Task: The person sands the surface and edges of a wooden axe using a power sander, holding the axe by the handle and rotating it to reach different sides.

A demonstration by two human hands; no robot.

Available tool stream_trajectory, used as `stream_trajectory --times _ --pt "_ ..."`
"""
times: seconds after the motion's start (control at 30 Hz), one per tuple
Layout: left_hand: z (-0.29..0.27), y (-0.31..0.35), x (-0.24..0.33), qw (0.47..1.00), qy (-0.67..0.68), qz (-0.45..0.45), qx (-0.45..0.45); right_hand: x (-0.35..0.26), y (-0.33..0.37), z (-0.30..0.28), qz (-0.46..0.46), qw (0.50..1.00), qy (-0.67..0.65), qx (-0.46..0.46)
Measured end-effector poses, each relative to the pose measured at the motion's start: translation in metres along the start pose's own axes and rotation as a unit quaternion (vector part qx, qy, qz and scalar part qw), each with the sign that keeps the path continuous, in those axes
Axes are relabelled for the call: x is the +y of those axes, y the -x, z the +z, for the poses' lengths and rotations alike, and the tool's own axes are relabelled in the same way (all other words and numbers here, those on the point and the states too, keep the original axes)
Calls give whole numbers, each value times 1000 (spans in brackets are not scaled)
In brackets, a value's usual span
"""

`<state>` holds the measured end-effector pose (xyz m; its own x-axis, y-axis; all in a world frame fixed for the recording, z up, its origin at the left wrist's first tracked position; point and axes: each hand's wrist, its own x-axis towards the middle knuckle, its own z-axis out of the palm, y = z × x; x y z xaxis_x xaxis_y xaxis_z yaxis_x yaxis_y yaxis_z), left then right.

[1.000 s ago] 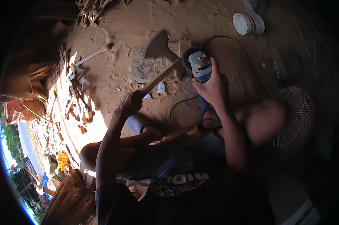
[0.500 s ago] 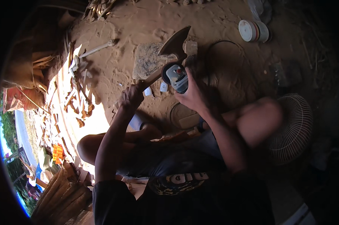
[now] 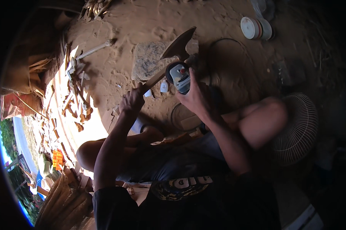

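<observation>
1. Head view, looking down: a brown axe-shaped piece (image 3: pixel 177 47) slants past the flat slab (image 3: pixel 147 57), its blade (image 3: pixel 183 40) at the slab's upper right corner, its handle (image 3: pixel 154 79) running down across the lower right one.
2. Left hand (image 3: pixel 131 101), on the wearer's side of the slab, is wrapped around the low end of that handle.
3. Right hand (image 3: pixel 198 97), out past the slab's lower right corner, grasps an angle grinder (image 3: pixel 179 78). Its disc (image 3: pixel 168 72) overlaps the handle (whether it bites, or even spins, I can't tell).
4. Just below the slab, near the handle, sits a small white bottle (image 3: pixel 164 86).
5. To my eye, the step in hand is grinding along the handle. The next move calls for a firm left hold, light, even pressure from the disc, and the left hand well clear of its rim.
</observation>
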<state>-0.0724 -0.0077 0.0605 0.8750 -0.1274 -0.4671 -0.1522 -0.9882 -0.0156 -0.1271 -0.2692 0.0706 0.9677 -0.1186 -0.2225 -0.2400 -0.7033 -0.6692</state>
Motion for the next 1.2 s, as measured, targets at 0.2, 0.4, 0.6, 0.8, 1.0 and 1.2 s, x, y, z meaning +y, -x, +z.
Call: stream_trajectory --times 0.2,0.4,0.6,0.8,1.0,1.2 --pt "14 -9 -16 999 40 4 9 35 -6 20 -57 993 -86 55" --pt "25 -14 -19 998 57 12 26 25 4 14 -62 977 -204 17" --pt "31 -16 -21 998 48 22 42 21 -2 15 -54 972 -229 1" --pt "40 -20 -27 996 47 36 60 15 -3 9 -41 960 -274 -45" --pt "51 -24 -38 995 39 52 73 28 -9 12 -36 966 -256 -11" --pt "52 -24 -38 993 43 65 89 35 -13 13 -47 963 -264 6"
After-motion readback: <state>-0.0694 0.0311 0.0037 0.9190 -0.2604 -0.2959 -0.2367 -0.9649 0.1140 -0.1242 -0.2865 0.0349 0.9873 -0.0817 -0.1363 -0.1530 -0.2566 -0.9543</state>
